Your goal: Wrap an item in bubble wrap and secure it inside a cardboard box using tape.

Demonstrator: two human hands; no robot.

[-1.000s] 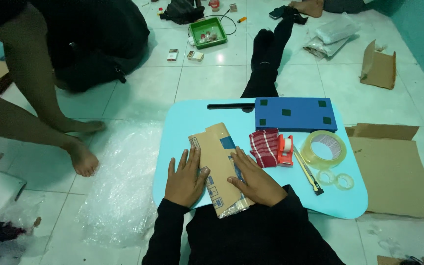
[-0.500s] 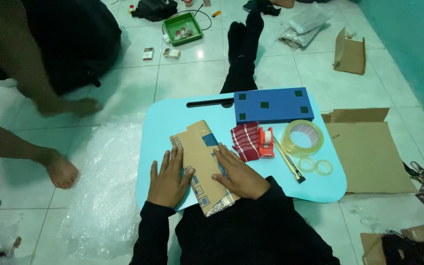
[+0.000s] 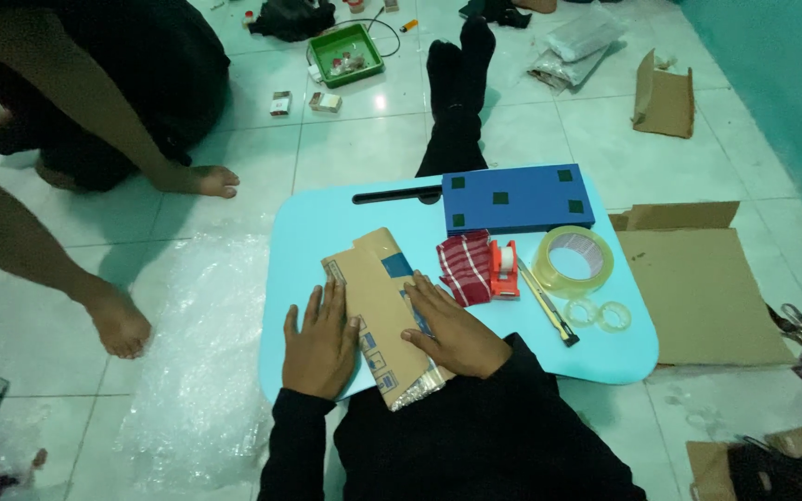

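1. Compared with the frame half a second earlier, both hands had kept their place on the cardboard parcel (image 3: 378,315); only the view had drifted, and the co-worker's bare foot (image 3: 118,320) had stepped onto the tiles beside the bubble wrap (image 3: 201,362).
2. I noted the left hand (image 3: 320,339) lying flat, fingers spread, on the parcel's left edge and the lap table (image 3: 327,218).
3. I noted the right hand (image 3: 447,325) lying flat, palm down, across the parcel's right side. Neither hand gripped anything; both pressed.
4. The parcel lay on the near left part of the lap table, its near end overhanging toward the lap.
5. Progress, as I judged it: the cardboard was folded round its contents, with silvery wrap showing at the near end. No tape was visible on the seam; the tape roll (image 3: 573,260) and red tape dispenser (image 3: 503,269) lay untouched to the right.
6. The long axis ran from far-left to near-right.
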